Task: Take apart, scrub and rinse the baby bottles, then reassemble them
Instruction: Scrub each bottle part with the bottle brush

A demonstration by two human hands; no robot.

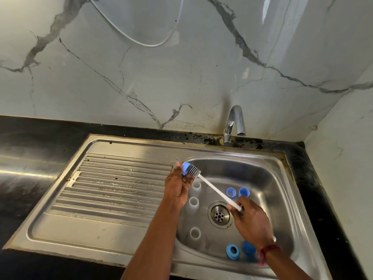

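My left hand (177,186) holds a small blue bottle cap (186,168) at the sink bowl's left rim. The grey bristle head of a bottle brush (194,170) is pushed into that cap. Its white handle (217,191) runs down to my right hand (251,221), which grips the handle's end. In the steel sink bowl (268,174) stand three clear bottle bodies (193,203) along the left side. Two blue parts (231,192) lie at the back and a blue ring (232,252) lies at the front with another blue part (248,247) beside it.
A chrome faucet (235,122) stands behind the bowl, with no water running. The drain (219,214) sits in the bowl's middle. A ribbed steel drainboard (113,186) lies to the left, set in a black countertop (30,138). Marble wall behind and right.
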